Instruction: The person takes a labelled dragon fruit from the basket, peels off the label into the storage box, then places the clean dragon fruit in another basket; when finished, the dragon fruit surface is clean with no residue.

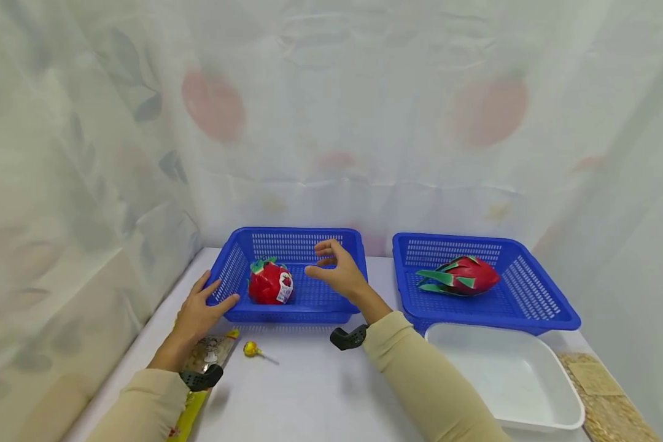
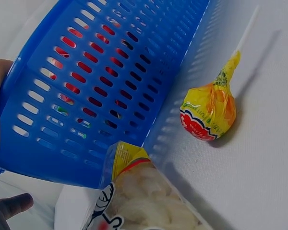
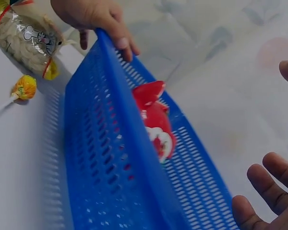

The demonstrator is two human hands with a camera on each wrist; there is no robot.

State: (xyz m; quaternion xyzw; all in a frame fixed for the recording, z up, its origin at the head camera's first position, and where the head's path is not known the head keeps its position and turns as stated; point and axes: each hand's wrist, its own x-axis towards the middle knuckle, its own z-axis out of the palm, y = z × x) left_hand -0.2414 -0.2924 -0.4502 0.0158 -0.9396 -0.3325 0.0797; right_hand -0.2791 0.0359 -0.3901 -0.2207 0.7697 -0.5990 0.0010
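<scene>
A blue basket point(image 1: 309, 310) holds a red dragon fruit point(image 1: 266, 285) with green leaf tips and a white label. At the basket's front left corner is my left hand point(image 1: 199, 313), its thumb over the rim and its fingers spread along the left side. My right hand point(image 1: 339, 270) hovers over the right part of this basket, thumb and fingers apart and loosely bent, holding nothing. In the left wrist view, a yellow-wrapped lollipop point(image 2: 209, 112) lies on the table beside the basket. A clear bag of pale pieces point(image 2: 153, 199) lies under my left forearm.
To the right stands a second blue basket point(image 1: 552, 322) with another dragon fruit point(image 1: 466, 276) in it. A white tray point(image 1: 503, 380) sits in front of that basket, next to a bag of oat-like flakes point(image 1: 613, 405). Printed curtains point(image 1: 364, 123) enclose the table point(image 1: 298, 399).
</scene>
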